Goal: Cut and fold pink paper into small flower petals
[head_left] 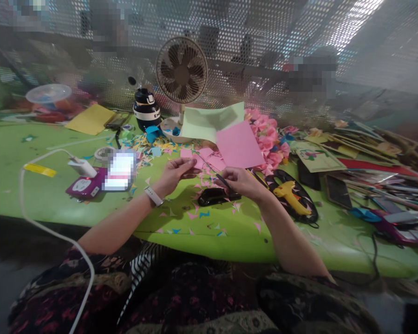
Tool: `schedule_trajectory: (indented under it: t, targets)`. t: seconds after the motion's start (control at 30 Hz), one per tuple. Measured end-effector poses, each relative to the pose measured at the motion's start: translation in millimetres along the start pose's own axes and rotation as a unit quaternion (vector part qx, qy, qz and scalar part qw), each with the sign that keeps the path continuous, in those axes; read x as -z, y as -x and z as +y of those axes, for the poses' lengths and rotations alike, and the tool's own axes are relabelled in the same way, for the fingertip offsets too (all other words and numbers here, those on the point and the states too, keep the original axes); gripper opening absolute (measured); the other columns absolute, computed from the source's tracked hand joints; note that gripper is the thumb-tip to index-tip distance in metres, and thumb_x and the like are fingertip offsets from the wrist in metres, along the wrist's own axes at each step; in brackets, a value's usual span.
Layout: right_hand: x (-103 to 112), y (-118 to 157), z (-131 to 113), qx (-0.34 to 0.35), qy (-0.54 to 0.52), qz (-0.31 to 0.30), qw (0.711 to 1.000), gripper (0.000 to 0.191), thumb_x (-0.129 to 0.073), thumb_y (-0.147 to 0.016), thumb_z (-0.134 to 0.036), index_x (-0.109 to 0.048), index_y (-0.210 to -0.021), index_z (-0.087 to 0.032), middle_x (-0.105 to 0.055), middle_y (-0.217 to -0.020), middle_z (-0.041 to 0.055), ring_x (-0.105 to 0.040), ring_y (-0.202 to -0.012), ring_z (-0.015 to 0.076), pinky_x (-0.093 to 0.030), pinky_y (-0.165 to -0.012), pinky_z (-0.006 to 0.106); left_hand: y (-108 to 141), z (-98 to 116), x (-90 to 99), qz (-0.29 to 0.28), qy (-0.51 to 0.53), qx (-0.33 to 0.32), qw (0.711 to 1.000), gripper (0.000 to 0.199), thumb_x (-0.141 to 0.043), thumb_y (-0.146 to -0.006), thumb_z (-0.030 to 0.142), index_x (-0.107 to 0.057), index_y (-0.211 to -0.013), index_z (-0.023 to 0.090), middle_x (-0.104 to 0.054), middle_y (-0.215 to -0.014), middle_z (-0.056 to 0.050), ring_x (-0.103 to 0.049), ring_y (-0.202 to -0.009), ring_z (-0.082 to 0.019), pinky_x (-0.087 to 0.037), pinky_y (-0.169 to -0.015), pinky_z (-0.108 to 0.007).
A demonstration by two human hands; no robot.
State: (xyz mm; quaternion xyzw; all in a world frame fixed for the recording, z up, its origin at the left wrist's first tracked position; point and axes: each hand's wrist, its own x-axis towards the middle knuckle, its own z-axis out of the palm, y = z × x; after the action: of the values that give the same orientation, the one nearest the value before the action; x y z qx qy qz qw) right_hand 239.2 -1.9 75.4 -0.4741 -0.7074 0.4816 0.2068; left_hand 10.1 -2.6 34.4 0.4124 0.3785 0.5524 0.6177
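My left hand (177,175) is closed in a pinch, with a small pink paper piece (198,162) at its thumb tip. My right hand (243,183) is wrapped round a slim tool with a dark handle (223,181); its thin tip points up and left toward the pink paper. I cannot make out the tool's exact kind. Just below the hands lies a black stapler (214,196). Beyond them are cut pink paper squares (216,161), a larger pink sheet (240,146) and a pale green sheet (212,121).
Paper scraps (204,214) litter the green table (230,248). A fan (181,69) and black jug (146,111) stand behind. Pink paper flowers (266,134) and a yellow glue gun (292,197) are rightward. A lit phone (120,171) and white cable (22,195) lie leftward.
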Motion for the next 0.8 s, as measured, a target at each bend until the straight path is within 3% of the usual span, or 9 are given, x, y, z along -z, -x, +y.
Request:
schedule_trajectory:
  t: [0.8]
  targets:
    - [-3.2, 1.4, -7.0, -0.002, 0.011, 0.006, 1.0, 0.051, -0.075, -0.067, -0.064, -0.056, -0.074, -0.018, -0.055, -0.055, -0.0033, -0.048, -0.048, 0.0094, -0.031, -0.046, 0.023, -1.3, 1.9, 4.0, -0.028, -0.013, 0.01, 0.999, 0.034, -0.086, -0.065, 0.04, -0.07, -0.082, 0.015, -0.074, -0.073, -0.003, -0.073, -0.068, -0.014, -0.059, -0.075, -0.028]
